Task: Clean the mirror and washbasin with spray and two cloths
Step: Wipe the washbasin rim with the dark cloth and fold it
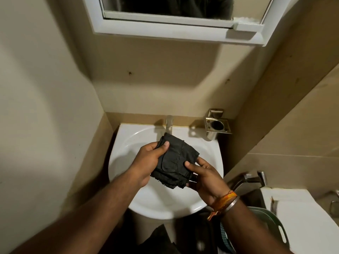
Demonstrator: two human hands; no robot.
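Note:
A folded dark grey cloth (174, 162) is held over the white washbasin (128, 143). My left hand (148, 160) grips its upper left edge, thumb on top. My right hand (205, 178) pinches its lower right corner, thumb pressed on the fabric. The mirror (165, 6) in its white frame hangs on the wall above the basin, with only its lower strip showing. No spray bottle is in view.
A metal tap (169, 125) stands at the back of the basin, partly behind the cloth. A steel tumbler holder (217, 124) is fixed to the wall at right. Lower right are another tap (247, 180), a white ledge (297, 217) and a green basket (271, 228).

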